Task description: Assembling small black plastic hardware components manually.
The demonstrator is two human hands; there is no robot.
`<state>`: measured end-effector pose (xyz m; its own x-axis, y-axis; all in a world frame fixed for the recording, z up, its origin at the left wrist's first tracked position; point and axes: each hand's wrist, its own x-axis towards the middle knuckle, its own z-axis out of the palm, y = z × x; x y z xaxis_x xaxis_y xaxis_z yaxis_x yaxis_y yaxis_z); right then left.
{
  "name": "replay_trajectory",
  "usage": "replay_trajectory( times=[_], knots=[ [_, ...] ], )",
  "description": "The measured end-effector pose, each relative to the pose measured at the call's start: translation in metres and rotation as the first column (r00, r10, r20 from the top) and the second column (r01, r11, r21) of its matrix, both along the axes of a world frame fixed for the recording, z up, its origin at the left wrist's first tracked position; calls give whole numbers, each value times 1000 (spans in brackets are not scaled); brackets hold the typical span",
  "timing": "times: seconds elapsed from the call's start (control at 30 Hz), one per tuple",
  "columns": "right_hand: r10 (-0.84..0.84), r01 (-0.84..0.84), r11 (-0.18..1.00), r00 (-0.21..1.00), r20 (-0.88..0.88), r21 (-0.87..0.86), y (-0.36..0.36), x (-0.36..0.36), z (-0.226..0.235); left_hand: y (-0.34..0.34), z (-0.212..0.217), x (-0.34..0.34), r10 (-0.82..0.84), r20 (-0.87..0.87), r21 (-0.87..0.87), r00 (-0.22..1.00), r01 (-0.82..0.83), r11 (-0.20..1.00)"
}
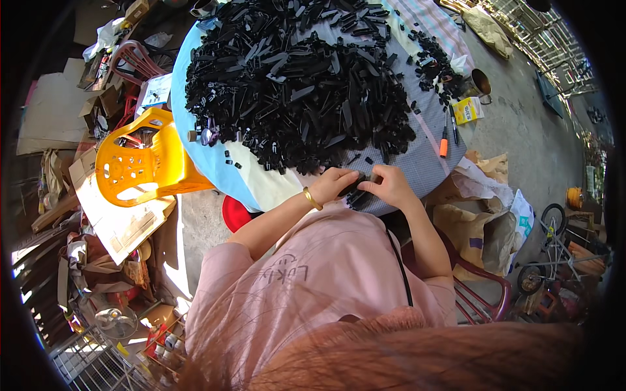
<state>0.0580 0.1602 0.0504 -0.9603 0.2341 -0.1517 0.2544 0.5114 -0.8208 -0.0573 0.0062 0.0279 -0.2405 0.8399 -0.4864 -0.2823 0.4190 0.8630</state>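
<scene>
A large heap of small black plastic parts covers most of a round table. Close to my body, at the table's near edge, both hands work on a small black plastic part. My left hand, a gold bracelet on its wrist, pinches it from the left with the thumb on top. Opposite it, my right hand has its fingers closed on the part's other side. The part's exact shape is mostly hidden by the fingers. Several more black pieces lie under and just beyond my hands.
An orange-handled tool, a yellow packet and a metal cup are at the table's right. A smaller black pile lies nearby. A yellow plastic chair stands left; paper sacks are at right.
</scene>
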Motion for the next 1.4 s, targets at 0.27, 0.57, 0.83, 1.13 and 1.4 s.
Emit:
replay_trajectory(
  times=[0.27, 0.57, 0.83, 1.13, 1.4],
  knots=[
    [-80, 137, 808, 989, 124, -573, 20, -7, -47, -5, -18, 1, 113, 156, 3, 981, -115, 993],
    [-321, 412, 755, 910, -262, 510, 43, -14, -93, 5, -18, 2, 437, 419, -150, 796, -414, 898],
    [-432, 335, 843, 888, -160, -421, -8, -11, -21, 10, -18, 1, 442, 485, -20, 754, -496, 868],
    [-157, 238, 959, 900, -406, 155, -32, -9, 2, 14, -8, 13, 462, 122, 28, 878, -468, 883],
    [-4, 109, 949, 943, -334, 296, -46, -3, 4, 11, -18, 18, 488, -207, 165, 848, -461, 872]
  ],
)
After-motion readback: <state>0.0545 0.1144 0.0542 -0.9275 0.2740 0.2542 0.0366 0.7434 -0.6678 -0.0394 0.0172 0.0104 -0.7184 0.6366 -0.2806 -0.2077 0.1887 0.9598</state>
